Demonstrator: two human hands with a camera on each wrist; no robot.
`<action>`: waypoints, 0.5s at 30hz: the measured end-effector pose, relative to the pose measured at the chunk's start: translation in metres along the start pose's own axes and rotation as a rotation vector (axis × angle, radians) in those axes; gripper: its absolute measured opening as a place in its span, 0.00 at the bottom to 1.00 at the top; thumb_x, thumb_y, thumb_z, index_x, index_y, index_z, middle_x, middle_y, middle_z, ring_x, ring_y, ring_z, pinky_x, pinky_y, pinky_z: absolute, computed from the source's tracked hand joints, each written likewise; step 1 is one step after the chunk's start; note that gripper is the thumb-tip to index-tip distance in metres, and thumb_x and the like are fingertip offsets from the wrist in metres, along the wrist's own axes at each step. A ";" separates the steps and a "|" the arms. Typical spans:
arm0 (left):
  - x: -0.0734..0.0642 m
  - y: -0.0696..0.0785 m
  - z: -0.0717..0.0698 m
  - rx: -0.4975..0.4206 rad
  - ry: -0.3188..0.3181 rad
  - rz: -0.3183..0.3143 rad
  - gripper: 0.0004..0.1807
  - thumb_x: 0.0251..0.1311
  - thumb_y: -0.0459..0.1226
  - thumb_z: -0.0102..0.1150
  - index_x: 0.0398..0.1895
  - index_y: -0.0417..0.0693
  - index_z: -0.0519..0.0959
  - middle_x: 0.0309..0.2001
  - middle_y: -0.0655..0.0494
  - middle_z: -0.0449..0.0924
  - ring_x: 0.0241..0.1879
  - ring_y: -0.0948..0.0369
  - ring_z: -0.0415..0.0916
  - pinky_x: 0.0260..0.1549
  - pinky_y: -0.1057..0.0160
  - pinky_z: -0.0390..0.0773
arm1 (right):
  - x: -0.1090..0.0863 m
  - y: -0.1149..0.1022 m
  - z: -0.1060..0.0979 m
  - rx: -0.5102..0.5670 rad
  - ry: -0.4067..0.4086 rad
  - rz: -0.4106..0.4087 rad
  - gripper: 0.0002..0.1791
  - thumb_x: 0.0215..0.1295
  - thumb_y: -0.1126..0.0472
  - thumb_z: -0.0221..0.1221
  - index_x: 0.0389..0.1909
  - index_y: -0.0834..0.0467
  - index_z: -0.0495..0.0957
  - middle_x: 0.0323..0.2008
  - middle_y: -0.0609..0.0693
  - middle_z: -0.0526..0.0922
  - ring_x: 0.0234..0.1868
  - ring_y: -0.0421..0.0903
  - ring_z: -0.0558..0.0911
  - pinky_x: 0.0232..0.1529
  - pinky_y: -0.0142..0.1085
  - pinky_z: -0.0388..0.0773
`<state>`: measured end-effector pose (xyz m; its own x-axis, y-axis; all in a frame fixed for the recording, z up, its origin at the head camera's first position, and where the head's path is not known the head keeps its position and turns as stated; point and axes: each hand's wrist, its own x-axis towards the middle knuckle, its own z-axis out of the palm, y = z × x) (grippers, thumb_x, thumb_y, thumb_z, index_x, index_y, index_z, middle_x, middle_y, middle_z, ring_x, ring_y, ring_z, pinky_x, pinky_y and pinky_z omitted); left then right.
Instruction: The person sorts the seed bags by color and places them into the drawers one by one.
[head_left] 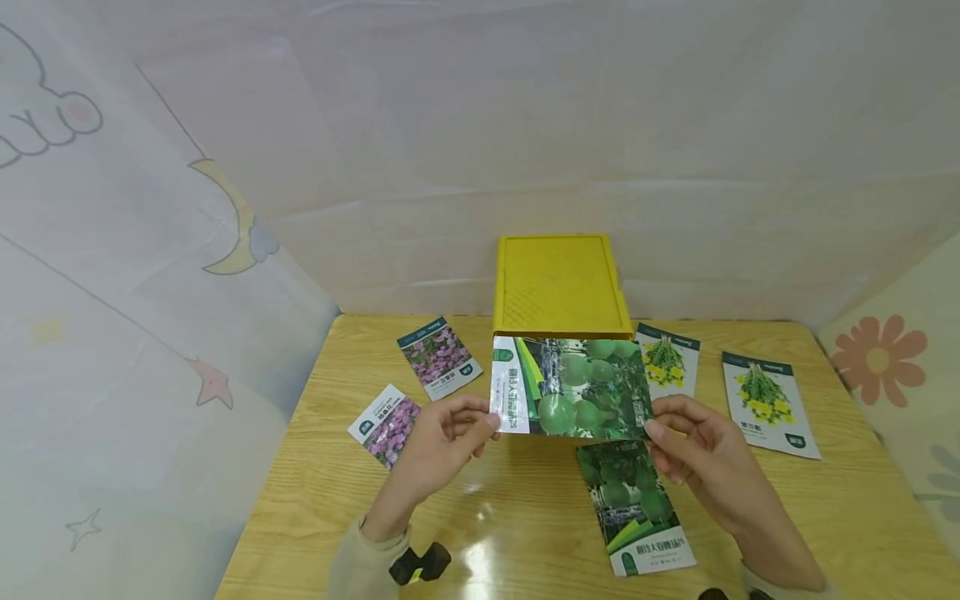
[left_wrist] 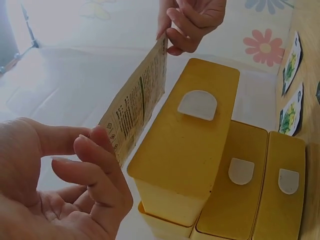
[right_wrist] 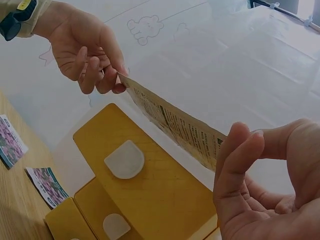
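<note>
A glossy seed packet [head_left: 573, 387] printed with round green gourds is held up sideways between both hands, in front of a yellow box. My left hand [head_left: 442, 442] pinches its left end between thumb and fingers. At the opposite end, the thumb and fingers of my right hand [head_left: 705, 454] pinch the lower corner. Printed text covers the back of the packet, as both wrist views show. Just below the right hand, a second gourd packet [head_left: 633, 504] lies on the table, its top edge close under the held one.
Yellow boxes [left_wrist: 185, 145] with pale rounded tabs stand stacked at the table's back. Two purple-flower packets [head_left: 438, 354] lie on the left. Two yellow-flower packets [head_left: 768, 404] lie on the right. Printed cloth [head_left: 420, 125] hangs behind the wooden table [head_left: 300, 500].
</note>
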<state>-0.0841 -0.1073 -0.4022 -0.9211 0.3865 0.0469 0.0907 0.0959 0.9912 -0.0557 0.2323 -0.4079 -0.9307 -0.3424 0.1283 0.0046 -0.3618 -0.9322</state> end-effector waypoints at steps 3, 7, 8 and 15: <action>0.003 -0.001 0.000 0.018 0.004 -0.017 0.13 0.69 0.41 0.57 0.46 0.39 0.79 0.35 0.42 0.82 0.25 0.57 0.75 0.24 0.64 0.77 | 0.003 0.001 -0.001 -0.006 0.008 -0.001 0.12 0.73 0.77 0.42 0.51 0.67 0.69 0.33 0.52 0.81 0.22 0.41 0.75 0.18 0.41 0.55; 0.006 -0.002 -0.001 0.061 0.019 -0.049 0.14 0.69 0.43 0.56 0.46 0.41 0.80 0.31 0.49 0.82 0.28 0.58 0.77 0.26 0.64 0.77 | 0.006 0.001 -0.003 0.002 0.005 0.002 0.10 0.73 0.76 0.42 0.48 0.69 0.70 0.32 0.53 0.83 0.22 0.39 0.77 0.17 0.42 0.53; 0.007 -0.002 -0.001 0.071 0.023 -0.056 0.14 0.69 0.44 0.56 0.45 0.42 0.80 0.31 0.51 0.81 0.28 0.58 0.77 0.26 0.64 0.76 | 0.007 0.001 -0.004 -0.002 0.006 0.008 0.09 0.74 0.76 0.42 0.47 0.69 0.70 0.31 0.53 0.83 0.22 0.39 0.78 0.16 0.42 0.52; 0.013 -0.004 -0.001 0.115 0.028 -0.052 0.13 0.70 0.46 0.54 0.40 0.46 0.81 0.25 0.54 0.77 0.21 0.61 0.67 0.21 0.66 0.68 | 0.011 -0.001 -0.006 -0.062 -0.018 0.003 0.10 0.75 0.74 0.42 0.43 0.70 0.73 0.27 0.53 0.82 0.20 0.38 0.77 0.13 0.44 0.52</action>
<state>-0.0967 -0.1040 -0.4053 -0.9356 0.3530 0.0011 0.0843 0.2204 0.9718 -0.0682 0.2338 -0.4074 -0.9242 -0.3587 0.1310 -0.0158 -0.3069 -0.9516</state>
